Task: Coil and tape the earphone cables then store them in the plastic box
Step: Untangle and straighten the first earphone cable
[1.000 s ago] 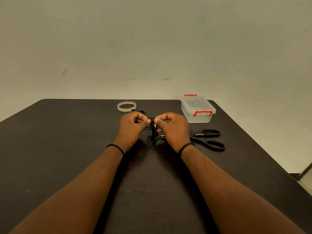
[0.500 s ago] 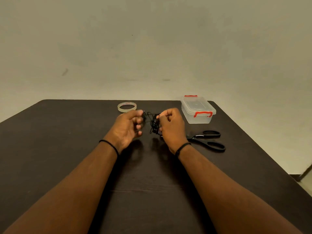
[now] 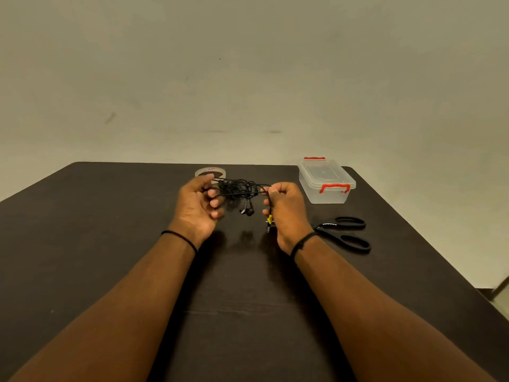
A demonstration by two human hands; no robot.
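From the head camera, you have the earphone cables (image 3: 239, 188) lifted off the table (image 3: 82, 244) and stretched between both hands as a loose black tangle. Your right hand (image 3: 286, 213) pinches one strand between thumb and forefinger, the other fingers curled in, with the jack end and a small yellow tag hanging down just below that pinch. Your left hand (image 3: 197, 206) sits half open, fingers bent loosely; the tangle runs to it, but whether it truly grips a strand or only cradles it cannot be told. Two earbuds (image 3: 247, 210) dangle beneath the bundle, between your hands.

Judging by this, you are at the very beginning: the wire is snarled and unsorted, with no neat coil formed (nothing here looks like wound loops). The tape roll (image 3: 210, 172) lies flat at the far edge behind your left hand, untouched by either hand, and the scissors (image 3: 344, 233) rest closed on the table to your right. The plastic box (image 3: 326, 180) stands beyond the scissors with its lid on and red clasps down, so untangling, coiling, taping, opening and storing all appear to remain ahead of you.
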